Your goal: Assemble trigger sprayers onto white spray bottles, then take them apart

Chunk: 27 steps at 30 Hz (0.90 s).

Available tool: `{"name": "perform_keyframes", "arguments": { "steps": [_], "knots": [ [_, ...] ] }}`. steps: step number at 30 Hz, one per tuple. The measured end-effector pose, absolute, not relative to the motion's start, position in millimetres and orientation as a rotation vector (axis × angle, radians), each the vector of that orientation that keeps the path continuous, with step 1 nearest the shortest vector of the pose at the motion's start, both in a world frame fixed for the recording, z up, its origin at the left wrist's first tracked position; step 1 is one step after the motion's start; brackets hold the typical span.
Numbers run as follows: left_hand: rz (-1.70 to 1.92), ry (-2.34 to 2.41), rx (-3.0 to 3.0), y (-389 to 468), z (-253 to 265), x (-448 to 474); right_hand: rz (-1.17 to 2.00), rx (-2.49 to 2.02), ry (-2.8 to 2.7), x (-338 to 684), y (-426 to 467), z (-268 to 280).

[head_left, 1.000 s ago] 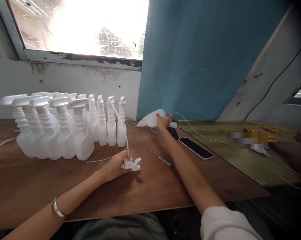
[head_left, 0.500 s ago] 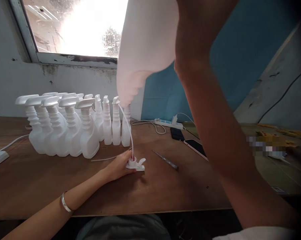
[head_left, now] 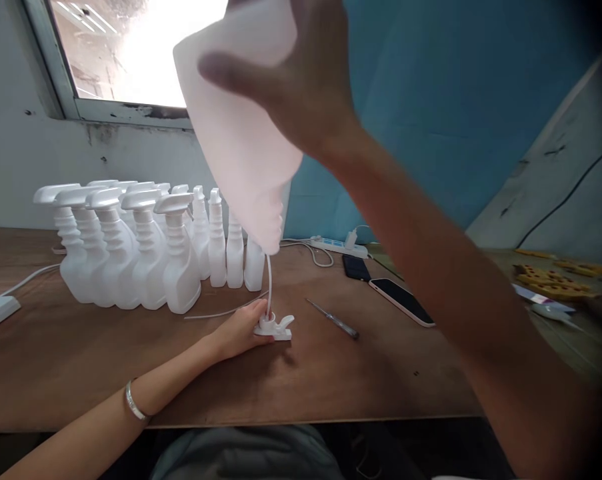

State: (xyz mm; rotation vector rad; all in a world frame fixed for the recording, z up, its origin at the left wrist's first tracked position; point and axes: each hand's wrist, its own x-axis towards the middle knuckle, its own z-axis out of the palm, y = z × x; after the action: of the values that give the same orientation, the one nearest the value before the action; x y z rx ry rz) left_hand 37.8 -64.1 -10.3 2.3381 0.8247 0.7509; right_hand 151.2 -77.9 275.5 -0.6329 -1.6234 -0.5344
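My left hand (head_left: 245, 328) is closed round a white spray trigger head (head_left: 277, 328), held upside down low over the table. From its collar a thin white dip tube (head_left: 269, 283) rises, its upper end hidden inside the mouth of a bottle. That white plastic bottle (head_left: 241, 133) is upside down and tilted, neck pointing down. My right hand (head_left: 305, 80) grips it near its base, the thumb lying across its side. Bottle neck and trigger head are apart, with a length of tube showing between them.
Several white spray bottles (head_left: 181, 273) stand in rows at the left back. A screwdriver (head_left: 333, 319) lies right of my left hand, with phones (head_left: 401, 301) and a power strip (head_left: 338, 247) beyond. A loose tube (head_left: 215, 315) lies behind my left wrist.
My right hand has brought the inverted bottle down, and its mouth now surrounds the tube's top, which was leaning free before. My left hand and the trigger head have stayed nearly still.
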Motion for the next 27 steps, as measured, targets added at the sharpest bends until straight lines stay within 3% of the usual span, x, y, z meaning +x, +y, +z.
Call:
{"name": "perform_keyframes", "arguments": {
  "steps": [2,7,12,16,20,23,27],
  "knots": [
    [0.779,0.831,2.233,-62.3,-11.9,38.2,-0.514,-0.691,-1.802,159.7,-78.8,249.9],
    [1.065,0.786,1.715,-52.0,-7.8,36.9,-0.341,-0.747,-1.531,211.0,-55.0,180.3],
    [1.336,0.807,1.138,-39.5,5.9,27.9,0.087,-0.952,-1.072,268.5,-30.1,106.4],
    [1.458,0.748,0.948,-30.3,10.9,21.2,0.496,-0.94,-1.043,285.3,-34.4,56.6],
    [1.493,0.822,0.971,-26.1,10.7,18.4,0.712,-0.843,-1.129,287.4,-38.9,27.2],
    [1.525,0.893,0.98,-25.6,9.0,17.9,0.736,-0.823,-1.211,291.5,-35.4,17.8],
    [1.552,0.964,1.064,-26.1,7.7,18.3,0.517,-0.96,-1.249,298.9,-31.2,13.9]
  ]
}}
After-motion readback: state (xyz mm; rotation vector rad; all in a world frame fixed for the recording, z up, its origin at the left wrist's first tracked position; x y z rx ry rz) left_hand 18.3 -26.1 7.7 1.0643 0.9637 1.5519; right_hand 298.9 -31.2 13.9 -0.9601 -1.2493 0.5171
